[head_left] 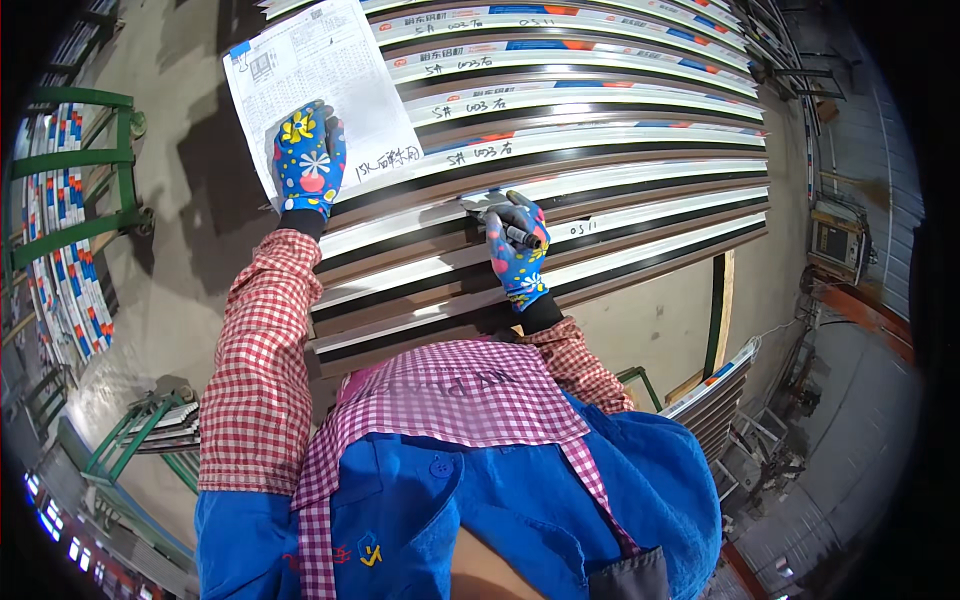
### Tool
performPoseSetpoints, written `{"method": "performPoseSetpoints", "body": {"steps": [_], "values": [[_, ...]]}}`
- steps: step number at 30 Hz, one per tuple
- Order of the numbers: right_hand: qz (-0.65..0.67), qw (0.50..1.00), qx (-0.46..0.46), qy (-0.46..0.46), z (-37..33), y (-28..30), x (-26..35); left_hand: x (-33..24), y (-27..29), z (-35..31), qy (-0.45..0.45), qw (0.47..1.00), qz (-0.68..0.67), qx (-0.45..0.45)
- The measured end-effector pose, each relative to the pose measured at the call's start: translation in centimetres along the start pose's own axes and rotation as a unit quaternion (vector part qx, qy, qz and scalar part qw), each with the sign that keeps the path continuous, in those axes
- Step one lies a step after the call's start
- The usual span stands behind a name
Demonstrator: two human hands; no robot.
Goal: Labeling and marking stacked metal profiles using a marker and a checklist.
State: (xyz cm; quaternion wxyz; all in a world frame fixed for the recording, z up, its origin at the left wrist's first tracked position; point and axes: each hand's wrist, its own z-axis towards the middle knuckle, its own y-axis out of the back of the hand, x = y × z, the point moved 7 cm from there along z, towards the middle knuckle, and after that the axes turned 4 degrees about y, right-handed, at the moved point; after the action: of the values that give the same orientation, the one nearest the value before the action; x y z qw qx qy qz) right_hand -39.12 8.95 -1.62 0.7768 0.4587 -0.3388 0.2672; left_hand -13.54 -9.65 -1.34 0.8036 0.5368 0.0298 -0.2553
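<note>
My left hand, in a blue flowered glove, is on a printed white sheet of paper with handwriting along its lower edge. Its fingers look closed on the sheet, though the fingertips are partly hidden. The paper overlaps the left ends of a row of long brown metal profiles covered with white film strips. My right hand, gloved the same way, grips a black marker pen over one white strip nearer me. The pen's tip is hidden by the fingers. Several strips carry black handwriting.
Green metal racks with wrapped profiles stand to the left, and a smaller green rack is at lower left. More stacked profiles lie at lower right beside a wooden post. Machinery lines the right side.
</note>
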Motion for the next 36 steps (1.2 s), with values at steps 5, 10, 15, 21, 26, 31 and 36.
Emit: {"method": "performPoseSetpoints", "body": {"steps": [5,10,15,21,26,31,36], "values": [[0.023,1.0,0.013,-0.004,0.6,-0.3,0.9,0.0,0.1,-0.1,0.001,1.0,0.003,-0.002],[-0.001,0.999,-0.051,0.013,0.4,0.1,0.3,0.0,0.1,0.0,0.003,1.0,0.004,0.003],[-0.001,0.999,-0.031,-0.021,0.1,0.4,0.0,0.0,0.0,-0.1,0.004,1.0,0.007,0.008],[-0.001,0.995,-0.102,-0.012,0.3,1.0,0.1,0.0,0.1,0.0,0.006,1.0,-0.001,0.008],[-0.006,0.999,-0.042,0.02,0.1,0.3,-0.3,-0.1,0.2,0.0,0.0,1.0,0.001,0.003],[0.038,0.999,-0.004,-0.025,0.6,0.0,-0.4,-0.1,0.3,0.0,0.005,1.0,-0.008,0.0],[0.043,0.992,-0.103,-0.063,-0.7,1.5,-2.5,0.2,0.0,-0.1,0.013,1.0,-0.024,0.012]]}}
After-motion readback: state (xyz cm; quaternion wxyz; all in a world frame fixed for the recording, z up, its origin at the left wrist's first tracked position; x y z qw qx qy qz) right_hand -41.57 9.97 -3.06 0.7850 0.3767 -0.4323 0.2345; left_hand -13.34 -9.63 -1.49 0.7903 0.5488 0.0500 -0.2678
